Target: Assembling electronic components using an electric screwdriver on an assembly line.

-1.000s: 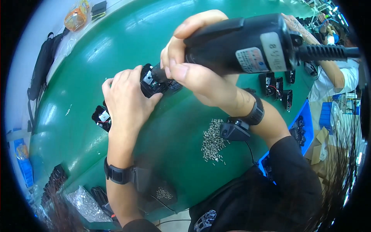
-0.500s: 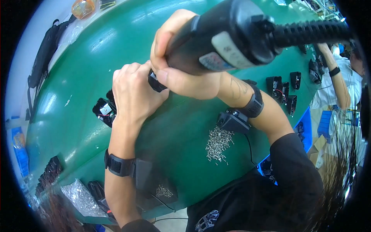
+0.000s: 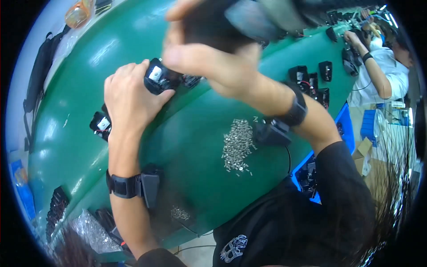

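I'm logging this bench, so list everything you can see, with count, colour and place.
Table: one, green, across the middle
Tool: one, black, blurred, upper middle
Housing: one, black, upper left of centre
Other housings: several, black, both sides
Screws: two piles, silver, centre and lower centre
Containers: at least two, blue, right
Unclear object: one, blue, far left
Long bag: one, black, far left
Clear bag: one, transparent, lower left
Bundle: one, orange, upper left
Carton: one, brown, right
Co-worker: one, white top, upper right
Wrist devices: two, black, wrists
Left hand: one, bare, holding the housing
Right hand: one, bare, holding the tool
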Demonstrator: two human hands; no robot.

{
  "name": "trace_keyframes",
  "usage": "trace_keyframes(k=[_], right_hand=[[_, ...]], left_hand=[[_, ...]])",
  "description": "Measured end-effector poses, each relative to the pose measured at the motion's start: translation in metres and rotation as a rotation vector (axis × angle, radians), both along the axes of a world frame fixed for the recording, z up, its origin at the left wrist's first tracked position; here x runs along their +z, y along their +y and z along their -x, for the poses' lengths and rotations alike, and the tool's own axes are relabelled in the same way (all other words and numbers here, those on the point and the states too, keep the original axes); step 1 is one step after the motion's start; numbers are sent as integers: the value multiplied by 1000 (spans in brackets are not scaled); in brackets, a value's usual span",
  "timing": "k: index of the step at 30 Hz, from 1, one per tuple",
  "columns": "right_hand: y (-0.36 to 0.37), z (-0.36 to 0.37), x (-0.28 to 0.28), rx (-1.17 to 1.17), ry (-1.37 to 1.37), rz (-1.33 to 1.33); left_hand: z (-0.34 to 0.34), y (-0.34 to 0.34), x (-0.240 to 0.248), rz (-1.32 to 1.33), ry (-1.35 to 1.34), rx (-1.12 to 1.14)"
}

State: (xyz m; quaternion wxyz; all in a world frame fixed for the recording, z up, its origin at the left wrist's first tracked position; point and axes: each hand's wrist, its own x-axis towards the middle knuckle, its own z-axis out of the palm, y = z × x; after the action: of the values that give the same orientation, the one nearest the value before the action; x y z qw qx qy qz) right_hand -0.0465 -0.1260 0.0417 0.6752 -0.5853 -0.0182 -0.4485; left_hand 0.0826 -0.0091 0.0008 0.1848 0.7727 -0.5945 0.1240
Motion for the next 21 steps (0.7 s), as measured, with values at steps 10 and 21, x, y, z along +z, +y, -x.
trace_keyframes(k=[10,21], right_hand=[[0,140,38,64,326,18],[-3,144,35,161,176,113]], left_hand=[[75,-5,-1,-98,343,-667],[93,-6,-11,-208,429,-693]])
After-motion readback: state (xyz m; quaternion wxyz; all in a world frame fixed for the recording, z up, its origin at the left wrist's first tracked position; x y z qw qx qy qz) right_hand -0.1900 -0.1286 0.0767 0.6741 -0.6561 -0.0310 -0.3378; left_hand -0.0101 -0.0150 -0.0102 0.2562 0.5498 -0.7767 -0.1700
